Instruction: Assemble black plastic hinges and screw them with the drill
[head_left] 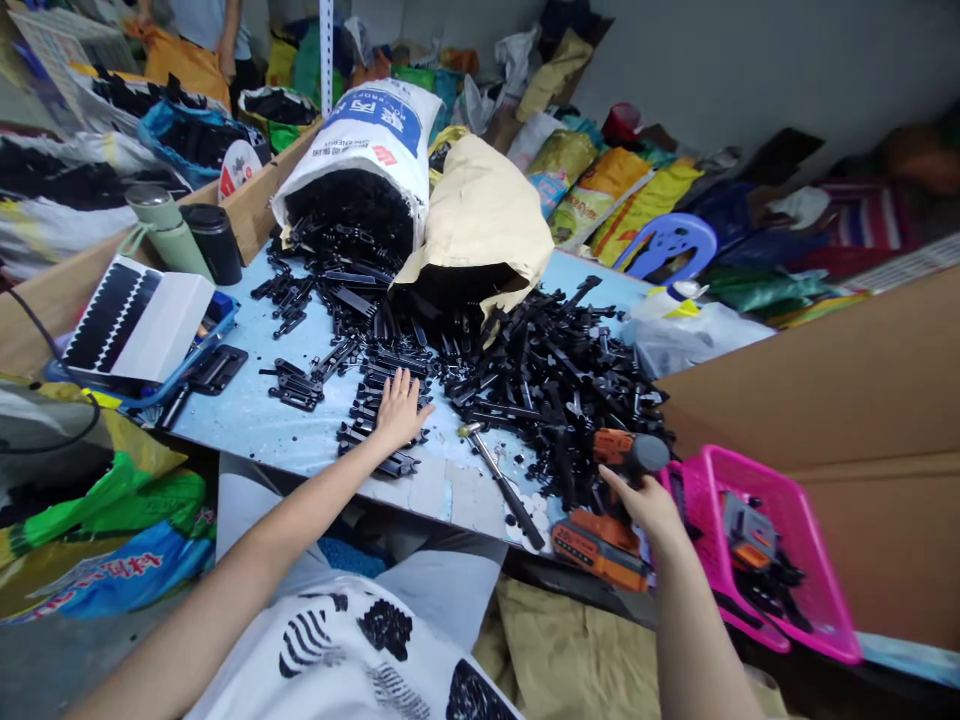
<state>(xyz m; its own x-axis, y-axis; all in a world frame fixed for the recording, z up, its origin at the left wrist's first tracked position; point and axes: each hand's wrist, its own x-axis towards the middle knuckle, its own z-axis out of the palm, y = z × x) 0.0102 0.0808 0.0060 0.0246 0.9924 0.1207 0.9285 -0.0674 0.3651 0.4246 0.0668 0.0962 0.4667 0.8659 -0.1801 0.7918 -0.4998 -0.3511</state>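
My left hand [401,408] rests with fingers apart on a row of black plastic parts [382,460] near the front of the blue table. My right hand [646,508] is wrapped round the handle of an orange and black cordless drill [600,550] at the table's front right edge. The drill's orange battery base hangs low and its head points away. Between my hands lies a hammer [504,485] with a dark handle. Behind it, a large heap of black plastic parts [555,370] spreads over the table.
A white sack [375,130] and a tan sack [491,200] spill black parts at the back. A pink basket [787,500] stands at right. On the left are a blue tray [225,315], a green flask [169,230] and a dark cup [214,245]. Another person [229,45] stands far left.
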